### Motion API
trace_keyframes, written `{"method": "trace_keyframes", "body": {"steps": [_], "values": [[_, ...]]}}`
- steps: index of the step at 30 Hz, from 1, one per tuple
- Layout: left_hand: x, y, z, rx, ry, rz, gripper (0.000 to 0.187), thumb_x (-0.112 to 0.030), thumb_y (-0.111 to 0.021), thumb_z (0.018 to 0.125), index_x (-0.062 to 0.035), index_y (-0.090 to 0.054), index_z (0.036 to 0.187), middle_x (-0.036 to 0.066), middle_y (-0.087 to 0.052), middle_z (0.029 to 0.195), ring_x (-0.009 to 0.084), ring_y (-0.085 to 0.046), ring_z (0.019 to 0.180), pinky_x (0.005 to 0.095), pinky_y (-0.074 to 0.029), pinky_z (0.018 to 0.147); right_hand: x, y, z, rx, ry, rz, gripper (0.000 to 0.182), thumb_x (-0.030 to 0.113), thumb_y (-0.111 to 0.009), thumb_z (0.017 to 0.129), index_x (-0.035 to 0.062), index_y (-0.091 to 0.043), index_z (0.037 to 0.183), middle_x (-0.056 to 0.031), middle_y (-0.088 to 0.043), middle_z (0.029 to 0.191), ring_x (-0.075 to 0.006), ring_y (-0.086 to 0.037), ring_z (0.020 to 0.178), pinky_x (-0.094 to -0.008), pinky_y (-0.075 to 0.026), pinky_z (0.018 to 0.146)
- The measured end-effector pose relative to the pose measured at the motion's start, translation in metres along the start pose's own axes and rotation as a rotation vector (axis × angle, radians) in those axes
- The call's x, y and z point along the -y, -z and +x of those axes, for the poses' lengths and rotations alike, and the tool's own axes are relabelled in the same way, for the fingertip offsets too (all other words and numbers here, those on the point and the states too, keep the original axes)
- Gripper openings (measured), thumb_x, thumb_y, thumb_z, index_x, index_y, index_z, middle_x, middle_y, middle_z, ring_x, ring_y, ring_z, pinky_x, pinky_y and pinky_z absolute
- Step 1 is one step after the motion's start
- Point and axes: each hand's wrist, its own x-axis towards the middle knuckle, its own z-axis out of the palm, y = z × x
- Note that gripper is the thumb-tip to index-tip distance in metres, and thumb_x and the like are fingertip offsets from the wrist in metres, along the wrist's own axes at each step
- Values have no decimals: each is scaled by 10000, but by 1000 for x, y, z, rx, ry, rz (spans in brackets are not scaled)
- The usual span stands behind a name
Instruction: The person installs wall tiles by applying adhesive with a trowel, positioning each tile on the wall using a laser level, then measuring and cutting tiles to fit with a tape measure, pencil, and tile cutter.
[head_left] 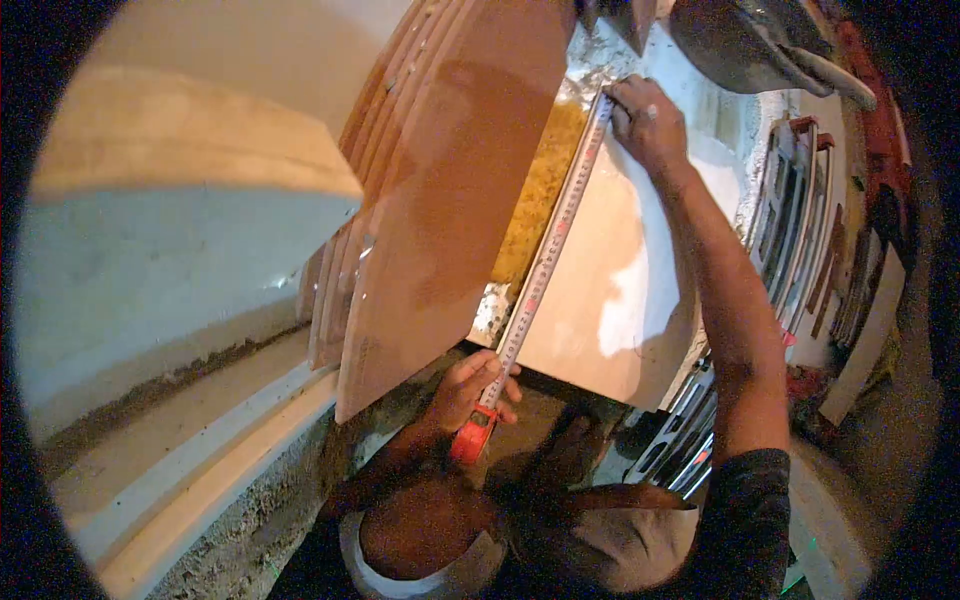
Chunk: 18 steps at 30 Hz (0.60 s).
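Observation:
A tape measure with a red case (473, 434) is drawn out, its marked blade (545, 255) running up and away along the edge of a pale flat panel (580, 290). My left hand (470, 388) is closed around the blade just above the case. At the far end, my right hand (650, 120) pinches the tip of the blade at the panel's far edge. A yellow-brown speckled surface (545, 190) shows to the left of the blade.
Several brown sheets (440, 210) lean upright in a stack on the left, close to the blade. A ledge (210, 450) runs along the pale wall (160, 270). Metal frames or bars (790, 220) stand at the right. A dark rounded object (740, 45) is at the top right.

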Motion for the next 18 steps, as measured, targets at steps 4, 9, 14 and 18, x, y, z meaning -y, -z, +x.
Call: {"method": "trace_keyframes", "body": {"steps": [4, 9, 14, 18], "values": [[-2, 2, 0, -20, 27, 30, 445, -407, -455, 976, 4, -513, 1137, 133, -621, 843, 240, -657, 657, 334, -549, 608, 4, 6, 1, 14, -55, 23, 200, 78, -593, 784, 129, -675, 959, -55, -629, 915, -278, -601, 854, -387, -516, 716], [-6, -4, -4, -30, 38, 35, 451, -408, -452, 977, 5, -503, 1150, 132, -613, 868, 245, -663, 675, 333, -546, 621, 1, 3, 1, -35, -18, 42, 213, 71, -611, 758, 123, -670, 955, -51, -627, 909, -277, -593, 842, -381, -517, 702], [-8, -1, -5, -23, 65, 8, 435, -387, -451, 979, 10, -498, 1150, 131, -611, 869, 244, -660, 673, 335, -546, 620, 4, 9, 3, -31, -16, -8, 241, 81, -633, 722, 111, -649, 961, -57, -604, 903, -274, -568, 838, -379, -519, 690], [-9, 0, -4, -35, 63, 41, 418, -369, -452, 980, 11, -493, 1152, 130, -612, 864, 244, -661, 672, 329, -545, 610, 6, 9, 4, 5, -48, 5, 243, 73, -629, 721, 121, -660, 957, -59, -607, 889, -281, -573, 827, -383, -520, 678]]}}
